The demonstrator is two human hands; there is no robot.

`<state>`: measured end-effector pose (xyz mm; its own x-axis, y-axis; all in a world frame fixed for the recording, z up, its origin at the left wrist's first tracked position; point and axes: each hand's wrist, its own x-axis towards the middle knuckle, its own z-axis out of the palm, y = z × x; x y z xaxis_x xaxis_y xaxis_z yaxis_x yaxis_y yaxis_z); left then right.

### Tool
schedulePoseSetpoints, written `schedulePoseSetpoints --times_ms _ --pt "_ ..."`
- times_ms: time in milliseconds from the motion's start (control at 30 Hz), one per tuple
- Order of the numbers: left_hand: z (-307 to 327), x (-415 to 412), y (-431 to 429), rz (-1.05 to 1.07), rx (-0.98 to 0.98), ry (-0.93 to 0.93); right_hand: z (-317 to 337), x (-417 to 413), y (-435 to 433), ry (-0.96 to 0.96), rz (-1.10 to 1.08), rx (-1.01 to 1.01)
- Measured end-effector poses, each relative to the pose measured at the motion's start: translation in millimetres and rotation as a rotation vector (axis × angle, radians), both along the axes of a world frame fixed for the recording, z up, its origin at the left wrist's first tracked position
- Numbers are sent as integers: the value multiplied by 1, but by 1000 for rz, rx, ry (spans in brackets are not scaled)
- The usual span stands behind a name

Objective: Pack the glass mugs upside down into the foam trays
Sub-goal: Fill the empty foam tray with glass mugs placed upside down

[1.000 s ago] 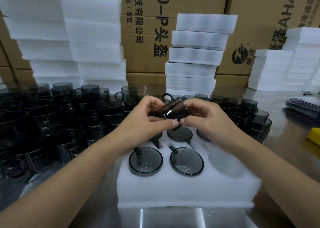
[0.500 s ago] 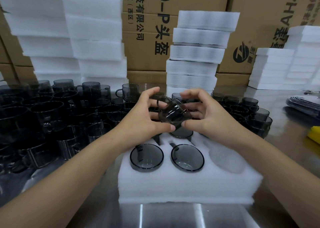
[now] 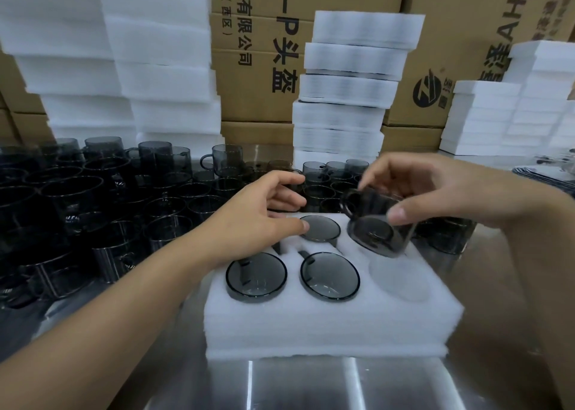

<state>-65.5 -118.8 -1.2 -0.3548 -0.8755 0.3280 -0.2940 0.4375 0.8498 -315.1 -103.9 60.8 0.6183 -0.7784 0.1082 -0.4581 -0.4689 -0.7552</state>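
Hands are parting over the foam tray: half a second ago both were cradling one smoked-glass mug above the tray's middle. Now the right hand alone is carrying it, thumb and fingertips pinching its wall, toward the back-right pocket. The left hand is hovering over the back-left corner, fingers loosely curled and holding nothing, its thumb just beside the back-middle mug. The carried mug is hanging tilted, handle to the left, its lower edge at the lip of the pocket; it is not yet seated.

Packing is looking past halfway for this tray. Three mugs are sitting base-up in their pockets: the back-middle one, the front-left mug and the front-middle mug, handles tucked into cut slots. The front-right pocket is lying vacant, and the back-left pocket is hiding under the left hand. Dozens of loose mugs are crowding the steel tabletop to the left and behind, so plenty of work is remaining.

The glass is showing dark grey, thin-walled and cylindrical, its flat round bases catching the light. The foam is looking white, soft and layered, its round pockets fuzzy at the cut edge. More foam stacks are standing before brown cardboard cartons.
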Motion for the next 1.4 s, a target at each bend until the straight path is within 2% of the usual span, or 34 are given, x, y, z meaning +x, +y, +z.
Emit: schedulePoseSetpoints --times_ms 100,233,433,633,833,933,1033,1100,1400 --pt "0 0 0 -2 2 -5 2 -13 2 129 86 97" --pt "-1 0 0 -3 3 -7 2 -18 3 171 107 144" --pt "0 0 0 1 -1 -26 3 -10 8 215 111 128" --pt "1 0 1 10 -3 -42 2 -2 12 330 113 71" --pt "0 0 1 22 -1 -38 -2 0 8 453 86 101" --pt "0 0 1 18 5 -37 -2 6 7 353 21 26" --pt "0 0 0 19 4 -40 -8 21 2 173 -134 -151" --pt "0 0 0 23 2 -47 -14 36 4 143 -174 -203" --pt "2 0 0 38 -22 -89 -40 60 6 460 -147 -192"
